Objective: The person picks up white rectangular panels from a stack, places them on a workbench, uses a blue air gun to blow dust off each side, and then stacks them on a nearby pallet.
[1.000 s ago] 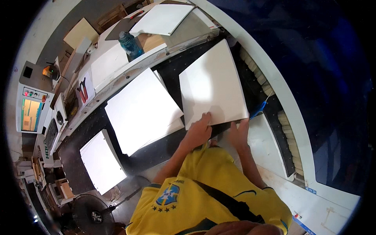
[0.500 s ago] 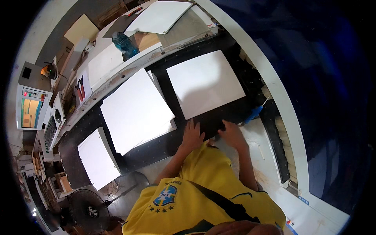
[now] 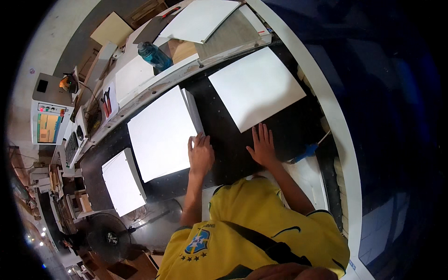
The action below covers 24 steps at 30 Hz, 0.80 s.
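1. The left hand (image 3: 201,157) is at the near right corner of a broad stack of white rectangular panels (image 3: 161,135). Its thumb and fingers are bent at the edge; whether they are clamped on a panel or only touching cannot be told.
2. The right hand (image 3: 263,148) has its fingers extended and its thumb apart, with nothing in its grasp. Its fingertips are at the near edge of a single-looking white rectangular panel (image 3: 256,86); contact is unclear.
3. That panel lies flat at the right on a long, black, speckled counter (image 3: 227,161), well apart from the broad stack.
4. The broad stack lies in the middle of the counter; its right side shows several layered edges, slightly out of line.
5. A narrower stack of white panels (image 3: 123,182) sits farther left, beside the broad stack, with a dark gap between them.
6. To the right of the right hand is a blue tool with a thin pale rod (image 3: 307,151).
7. Beyond the counter's far edge stands a translucent blue bottle (image 3: 155,57); red-handled pliers (image 3: 107,103) lie to its left.
8. At the far left is a pale control console with a lit screen (image 3: 48,128). A round black fan (image 3: 109,238) stands at the near left.
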Motion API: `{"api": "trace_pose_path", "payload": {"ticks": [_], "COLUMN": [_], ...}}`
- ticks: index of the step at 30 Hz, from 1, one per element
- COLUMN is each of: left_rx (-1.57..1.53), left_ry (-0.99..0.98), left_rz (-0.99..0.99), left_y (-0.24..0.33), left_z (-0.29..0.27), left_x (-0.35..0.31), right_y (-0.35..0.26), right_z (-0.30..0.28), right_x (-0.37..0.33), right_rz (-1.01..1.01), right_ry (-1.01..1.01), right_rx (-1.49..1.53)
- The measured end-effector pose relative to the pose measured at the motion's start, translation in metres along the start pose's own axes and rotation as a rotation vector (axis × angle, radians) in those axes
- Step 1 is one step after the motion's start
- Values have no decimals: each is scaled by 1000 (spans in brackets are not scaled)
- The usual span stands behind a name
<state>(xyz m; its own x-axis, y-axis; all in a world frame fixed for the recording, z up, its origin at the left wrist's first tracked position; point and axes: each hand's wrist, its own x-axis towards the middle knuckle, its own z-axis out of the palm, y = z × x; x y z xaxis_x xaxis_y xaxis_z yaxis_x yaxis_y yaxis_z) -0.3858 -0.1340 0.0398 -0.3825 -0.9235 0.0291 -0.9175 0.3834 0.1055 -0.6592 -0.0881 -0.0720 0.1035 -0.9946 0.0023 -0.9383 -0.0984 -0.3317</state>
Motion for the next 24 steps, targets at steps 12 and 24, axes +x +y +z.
{"api": "trace_pose_path", "payload": {"ticks": [12,24], "left_rx": [-239,-442], "left_ry": [1,350], "left_rz": [15,-94], "left_y": [32,50], "left_z": [21,144], "left_x": [-2,110], "right_y": [26,32], "right_z": [9,4], "right_x": [71,86], "right_rz": [80,193], "right_ry": [249,301], "right_rx": [-68,-77]}}
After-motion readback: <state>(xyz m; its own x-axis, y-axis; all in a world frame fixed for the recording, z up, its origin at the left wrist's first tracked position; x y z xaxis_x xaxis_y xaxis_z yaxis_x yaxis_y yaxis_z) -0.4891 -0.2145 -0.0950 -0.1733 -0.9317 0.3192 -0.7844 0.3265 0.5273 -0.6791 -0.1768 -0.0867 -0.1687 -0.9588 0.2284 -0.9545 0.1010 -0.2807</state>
